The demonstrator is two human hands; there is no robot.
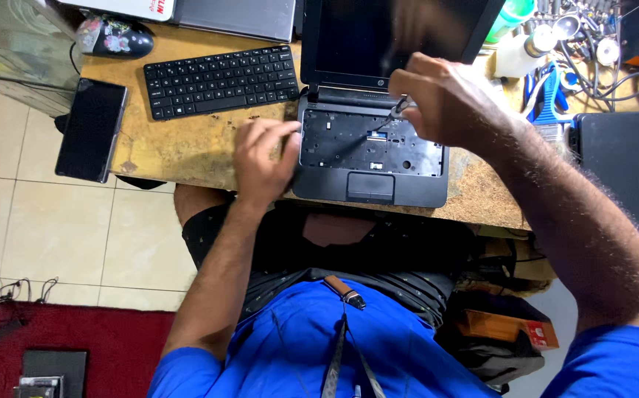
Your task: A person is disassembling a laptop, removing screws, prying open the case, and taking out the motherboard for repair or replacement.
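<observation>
A small black laptop (369,155) sits open on the wooden desk (179,147), its keyboard removed so the bare inner tray shows. My left hand (262,161) rests on the laptop's left edge, fingers curled against the casing. My right hand (445,99) hovers over the back of the tray and pinches a thin dark tool (393,114) whose tip points down at a small connector near the hinge. The removed black keyboard (220,79) lies on the desk to the left of the laptop.
A dark tablet (91,129) overhangs the desk's left edge. A patterned mouse (113,37) and a grey closed laptop (235,16) lie at the back. Cables, a white bottle (522,53) and blue pliers (548,92) crowd the right; another black device (625,177) sits at far right.
</observation>
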